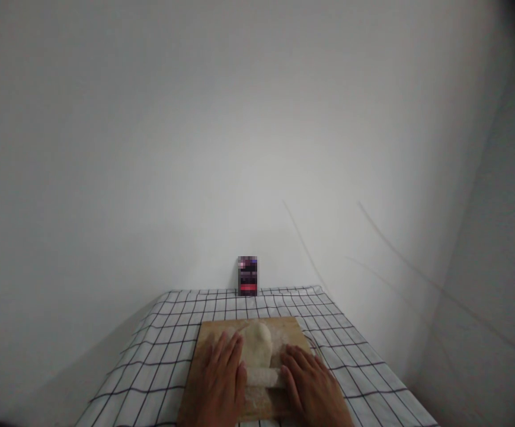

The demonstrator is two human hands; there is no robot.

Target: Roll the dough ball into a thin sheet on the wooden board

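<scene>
A pale, flattened piece of dough (258,345) lies on a floured wooden board (284,325). Across its near end sits a light-coloured rolling pin (264,377), dusted with flour. My left hand (222,373) rests over the pin's left end, fingers stretched forward beside the dough's left edge. Over the right end lies my right hand (309,379), its fingers extended and slightly bent. Both palms bear on the pin from above rather than wrapping round it. The two ends of the pin are hidden beneath my hands.
The board stands on a table covered with a white checked cloth (159,341). At the table's far edge, a small dark upright object with a red band (248,276), blurred out, stands against the white wall (221,148). Another wall (488,284) meets it at the right.
</scene>
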